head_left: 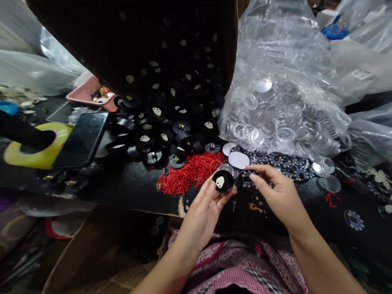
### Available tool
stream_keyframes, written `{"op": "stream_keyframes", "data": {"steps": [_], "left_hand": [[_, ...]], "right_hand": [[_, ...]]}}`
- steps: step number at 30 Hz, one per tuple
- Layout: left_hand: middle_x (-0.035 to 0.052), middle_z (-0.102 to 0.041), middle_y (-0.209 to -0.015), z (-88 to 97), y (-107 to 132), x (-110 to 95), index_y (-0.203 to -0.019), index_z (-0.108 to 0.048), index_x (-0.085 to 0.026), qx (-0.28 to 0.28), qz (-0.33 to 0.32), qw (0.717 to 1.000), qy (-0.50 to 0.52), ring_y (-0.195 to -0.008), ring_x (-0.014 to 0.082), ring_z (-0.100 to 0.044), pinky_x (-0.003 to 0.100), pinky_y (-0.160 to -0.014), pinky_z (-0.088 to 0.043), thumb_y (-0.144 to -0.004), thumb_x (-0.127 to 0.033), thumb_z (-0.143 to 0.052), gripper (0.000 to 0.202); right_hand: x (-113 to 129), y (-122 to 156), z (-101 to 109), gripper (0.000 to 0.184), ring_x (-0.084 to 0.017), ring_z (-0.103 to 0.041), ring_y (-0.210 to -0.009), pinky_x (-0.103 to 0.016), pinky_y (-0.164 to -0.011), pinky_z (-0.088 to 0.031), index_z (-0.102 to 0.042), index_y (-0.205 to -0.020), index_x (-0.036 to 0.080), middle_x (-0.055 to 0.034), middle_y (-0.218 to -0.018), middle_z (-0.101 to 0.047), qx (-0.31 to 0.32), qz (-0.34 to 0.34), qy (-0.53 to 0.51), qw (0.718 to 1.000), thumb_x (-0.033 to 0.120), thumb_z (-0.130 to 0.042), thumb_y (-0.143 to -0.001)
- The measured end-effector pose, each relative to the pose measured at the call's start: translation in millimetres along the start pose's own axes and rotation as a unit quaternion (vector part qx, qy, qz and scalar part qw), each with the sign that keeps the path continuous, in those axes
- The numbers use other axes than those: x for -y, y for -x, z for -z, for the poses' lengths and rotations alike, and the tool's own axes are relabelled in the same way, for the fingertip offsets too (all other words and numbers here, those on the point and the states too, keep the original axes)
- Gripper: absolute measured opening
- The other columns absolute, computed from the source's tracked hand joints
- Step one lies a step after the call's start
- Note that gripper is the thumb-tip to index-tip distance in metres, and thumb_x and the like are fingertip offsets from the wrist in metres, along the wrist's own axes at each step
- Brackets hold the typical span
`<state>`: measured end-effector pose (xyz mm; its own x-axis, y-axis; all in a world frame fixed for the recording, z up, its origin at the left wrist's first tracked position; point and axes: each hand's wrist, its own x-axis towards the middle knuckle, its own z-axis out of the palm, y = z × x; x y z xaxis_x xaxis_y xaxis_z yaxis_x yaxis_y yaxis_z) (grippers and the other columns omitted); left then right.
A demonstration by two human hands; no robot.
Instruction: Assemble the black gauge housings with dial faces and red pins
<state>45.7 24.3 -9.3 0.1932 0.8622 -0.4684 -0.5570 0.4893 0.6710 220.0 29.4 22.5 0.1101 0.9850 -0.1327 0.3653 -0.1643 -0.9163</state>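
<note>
Many black caps point(171, 122), red pins point(190, 173), clear rings point(275, 122) crowd hands.

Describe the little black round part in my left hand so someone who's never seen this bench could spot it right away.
Start at the heap of red pins at the near edge of the dark worktable. Just right of it, the left hand pinches a black cup-shaped part in its fingertips. Unlike the black parts piled behind, it is lifted off the table, its white insert facing up.

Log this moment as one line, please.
left hand: holds black round case | right hand: fingertips over printed dials | red pins beside | clear rings bag behind
</note>
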Motion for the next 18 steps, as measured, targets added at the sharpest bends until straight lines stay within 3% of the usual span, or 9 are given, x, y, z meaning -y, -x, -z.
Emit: {"op": "stream_keyframes", "data": {"steps": [5, 8, 13, 18], "left_hand": [[0.0014, -0.070, -0.121, -4.0, 7, 2, -0.117, -0.067, -0.030, 0.013, 0.044, 0.999, 0.021, -0.107, 0.0207, -0.067, 0.037, -0.093, -0.056, -0.091, -0.034, -0.062, 0.027], [0.0012, -0.071, -0.121, -5.7, 10, 5, -0.116, -0.069, -0.031, 0.026, 0.067, 0.997, 0.029, -0.104, 0.0204, -0.069, 0.038, -0.095, -0.056, -0.089, -0.033, -0.065, 0.027], [0.0059, -0.068, -0.127, -3.4, 9, 5, -0.116, -0.071, -0.027, 0.027, 0.058, 0.998, -0.005, -0.117, 0.0257, -0.063, 0.036, -0.093, -0.056, -0.084, -0.032, -0.072, 0.032], [0.0084, -0.071, -0.119, -0.3, 7, 3, -0.112, -0.073, -0.023, 0.031, 0.067, 0.996, -0.046, -0.111, 0.0251, -0.065, 0.031, -0.085, -0.056, -0.080, -0.034, -0.075, 0.034]], "right_hand": [[13, 9, -8, 0.015, -0.018, -0.063, -0.088, -0.031, -0.080, -0.049, -0.071, -0.099, 0.024, -0.0023, -0.093, -0.067, 0.021, 0.058, 0.020, 0.998, 0.029, -0.057, -0.093], [18, 11, -16, 0.009, -0.017, -0.062, -0.084, -0.030, -0.077, -0.049, -0.066, -0.095, 0.022, -0.0024, -0.089, -0.065, 0.014, 0.097, 0.075, 0.992, 0.023, -0.057, -0.092], [23, 11, -13, 0.003, -0.016, -0.061, -0.076, -0.029, -0.071, -0.047, -0.059, -0.089, 0.022, -0.0018, -0.085, -0.066, 0.053, 0.053, 0.128, 0.989, 0.023, -0.058, -0.092], [24, 5, -6, 0.005, -0.015, -0.061, -0.072, -0.028, -0.066, -0.045, -0.057, -0.085, 0.022, 0.0011, -0.079, -0.065, 0.106, 0.020, 0.113, 0.988, 0.023, -0.059, -0.090]]}}
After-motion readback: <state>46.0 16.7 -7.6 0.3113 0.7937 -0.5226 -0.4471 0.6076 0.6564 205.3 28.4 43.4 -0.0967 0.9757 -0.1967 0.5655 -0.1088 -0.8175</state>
